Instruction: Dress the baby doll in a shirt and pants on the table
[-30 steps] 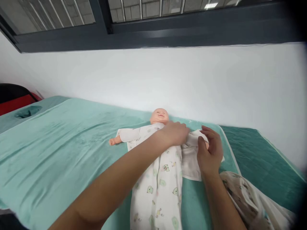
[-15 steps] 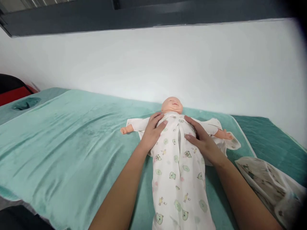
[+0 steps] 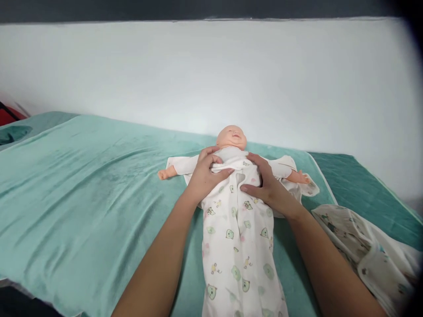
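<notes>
Pinching with the left hand (image 3: 205, 176) a bunched fold of the sleepsuit (image 3: 238, 237) at the chest, fingers curled over the cloth and thumb tucked under. Pressing with the right hand (image 3: 266, 187) flat and spread on the opposite front panel, thumb at the edge of the opening. Worn by a doll (image 3: 231, 137) lying face up (arms flung out to either side, head toward the wall (image 3: 198, 75)), with the suit's legs running down toward the camera. Spread beneath, a teal blanket (image 3: 82, 185); crumpled at its right edge, a printed cloth (image 3: 360, 246). Half a second ago, lying flat with both palms beside the open front; now gathering the left edge up and across, narrowing the gap at the collar, though a small slit shows between the thumbs. Judging by that, front closing only partway along. No brand, label or readable writing anywhere; only small green bear-like prints.
</notes>
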Demonstrator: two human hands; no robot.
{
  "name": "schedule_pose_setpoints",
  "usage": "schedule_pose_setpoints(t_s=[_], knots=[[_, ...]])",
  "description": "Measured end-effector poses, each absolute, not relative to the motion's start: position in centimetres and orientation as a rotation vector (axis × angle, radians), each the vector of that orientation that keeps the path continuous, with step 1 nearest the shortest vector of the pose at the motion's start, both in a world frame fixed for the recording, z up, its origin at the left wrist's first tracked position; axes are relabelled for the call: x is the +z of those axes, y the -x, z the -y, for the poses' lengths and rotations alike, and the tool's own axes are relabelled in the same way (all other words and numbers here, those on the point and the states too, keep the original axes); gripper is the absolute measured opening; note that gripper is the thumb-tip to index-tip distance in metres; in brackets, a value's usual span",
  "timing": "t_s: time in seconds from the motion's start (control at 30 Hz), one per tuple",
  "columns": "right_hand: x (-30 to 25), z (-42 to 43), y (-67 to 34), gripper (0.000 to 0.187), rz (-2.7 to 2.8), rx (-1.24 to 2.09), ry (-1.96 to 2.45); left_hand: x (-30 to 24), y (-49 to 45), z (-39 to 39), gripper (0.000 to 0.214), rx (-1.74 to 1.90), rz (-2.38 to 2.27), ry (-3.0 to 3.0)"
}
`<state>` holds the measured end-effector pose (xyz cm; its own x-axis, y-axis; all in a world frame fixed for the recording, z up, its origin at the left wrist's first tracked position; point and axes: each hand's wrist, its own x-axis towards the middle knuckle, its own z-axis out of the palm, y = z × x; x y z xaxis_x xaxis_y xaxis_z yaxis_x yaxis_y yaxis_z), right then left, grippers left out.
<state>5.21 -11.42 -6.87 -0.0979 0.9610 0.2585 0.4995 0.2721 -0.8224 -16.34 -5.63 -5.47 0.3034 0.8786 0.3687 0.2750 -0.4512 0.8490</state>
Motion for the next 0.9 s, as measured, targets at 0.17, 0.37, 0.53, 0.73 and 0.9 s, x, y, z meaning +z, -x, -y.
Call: schedule_pose_setpoints(t_s=[0.17,0.37,0.53,0.73,0.9], knots=[[-7.2,11.2,-5.3,0.077,1.759,0.652,1.302,-5.3,16.3,6.0,0.022,1.205,-1.01,-2.299],[-7.2,11.2,-5.2,0.066,1.715,0.649,1.328,-5.5,16.2,6.1,0.024,1.197,-1.068,-2.561],[-6.6,11.4,-4.7,0.048,1.788,0.43,1.329,-5.8,16.2,6.1,0.032,1.215,-1.11,-2.511],[-6.2,12.0,-3.7,0.027,1.808,0.187,1.349,-6.2,16.4,6.0,0.036,1.247,-1.172,-2.489],[-6.7,12.6,-3.8,0.016,1.877,-0.002,1.222,-7.0,16.8,5.7,0.037,1.241,-1.201,-2.518]])
